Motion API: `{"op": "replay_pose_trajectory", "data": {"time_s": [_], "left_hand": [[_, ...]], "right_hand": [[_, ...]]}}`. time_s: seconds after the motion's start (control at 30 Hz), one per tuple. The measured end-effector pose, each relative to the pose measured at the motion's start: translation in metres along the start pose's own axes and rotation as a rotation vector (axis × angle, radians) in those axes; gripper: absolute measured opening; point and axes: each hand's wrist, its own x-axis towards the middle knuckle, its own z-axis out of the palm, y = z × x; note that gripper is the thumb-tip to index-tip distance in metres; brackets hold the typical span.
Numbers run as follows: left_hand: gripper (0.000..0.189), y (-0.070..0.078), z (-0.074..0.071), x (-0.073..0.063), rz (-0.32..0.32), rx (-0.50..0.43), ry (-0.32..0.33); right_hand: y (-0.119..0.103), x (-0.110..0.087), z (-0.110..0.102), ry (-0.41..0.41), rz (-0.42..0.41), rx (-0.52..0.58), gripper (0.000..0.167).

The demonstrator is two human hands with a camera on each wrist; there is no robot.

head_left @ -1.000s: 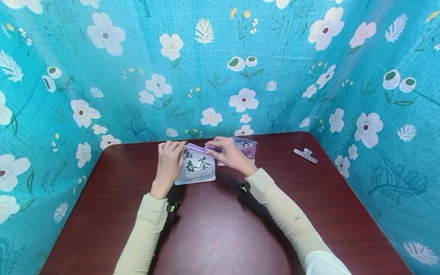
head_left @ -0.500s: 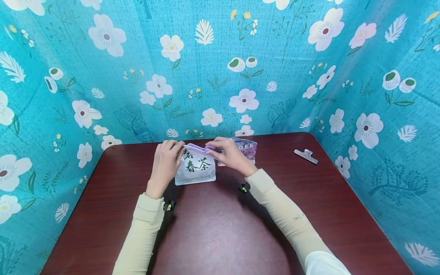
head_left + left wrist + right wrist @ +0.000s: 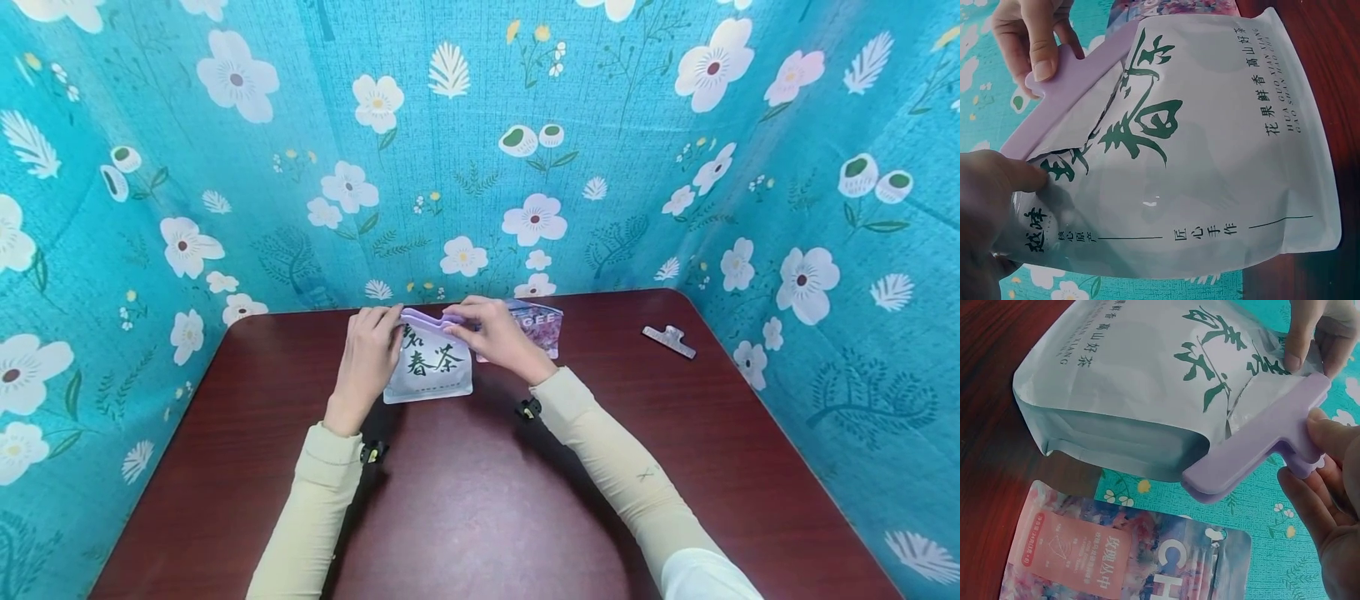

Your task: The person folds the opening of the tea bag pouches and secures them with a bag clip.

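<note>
A pale tea bag (image 3: 431, 379) with green lettering stands upright near the back of the table. My left hand (image 3: 367, 354) pinches its top corner, thumb on the printed front in the left wrist view. Along the folded top edge lies a long lilac bag clip (image 3: 1260, 447). My right hand (image 3: 498, 333) pinches the clip's handle between thumb and fingers. One end of the clip reaches close to my left fingers; the other juts past the bag's side in the right wrist view. Whether the clip bites the fold all along is hard to tell.
Behind my right hand stands a pink and purple printed pouch (image 3: 543, 329), partly covered in the head view. A metal clip (image 3: 670, 341) lies at the table's right. Floral blue cloth (image 3: 480, 167) hangs along the table's (image 3: 480, 500) back and sides.
The lilac clip has shifted slightly left along the bag's top, with my right hand. My left hand moved slightly left, then back to the corner. The bag has hardly moved.
</note>
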Motion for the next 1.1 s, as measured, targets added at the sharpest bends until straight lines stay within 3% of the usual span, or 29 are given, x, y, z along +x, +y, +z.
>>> {"op": "replay_pose_trajectory", "data": {"time_s": [0.47,0.87,1.1], "left_hand": [[0.042,0.001,-0.001,0.001,0.000,-0.006,-0.033],[0.049,0.004,-0.003,0.000,-0.066,0.019,-0.076],[0.050,0.004,-0.003,0.000,-0.071,0.024,-0.064]], "right_hand": [[0.001,0.003,0.008,0.023,-0.016,0.005,0.021],[0.000,0.010,0.015,0.061,-0.015,0.035,0.021],[0.002,0.009,0.018,0.082,0.020,0.066,0.022]]}}
